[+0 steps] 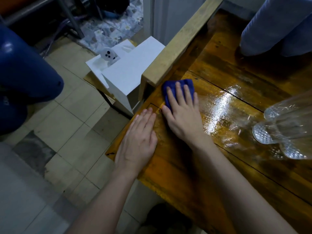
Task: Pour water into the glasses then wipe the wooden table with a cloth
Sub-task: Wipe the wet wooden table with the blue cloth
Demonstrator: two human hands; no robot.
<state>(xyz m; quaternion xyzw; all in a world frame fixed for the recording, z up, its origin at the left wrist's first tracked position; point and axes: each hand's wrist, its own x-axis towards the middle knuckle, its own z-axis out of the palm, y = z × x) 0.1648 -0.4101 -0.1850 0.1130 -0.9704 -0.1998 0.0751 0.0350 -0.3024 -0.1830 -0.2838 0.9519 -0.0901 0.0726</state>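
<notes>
Wiping step, I judge. Blue cloth [177, 89] lies at the wooden table's [194, 174] far-left corner under my right hand [182, 115], fingers straight, slightly spread, pressing. Left hand [138, 141] flat, fingers together, near the edge. Next: sweep toward the wet sheen by the glasses [287, 125]. Tiled floor [67, 115], white box [128, 73] beside.
</notes>
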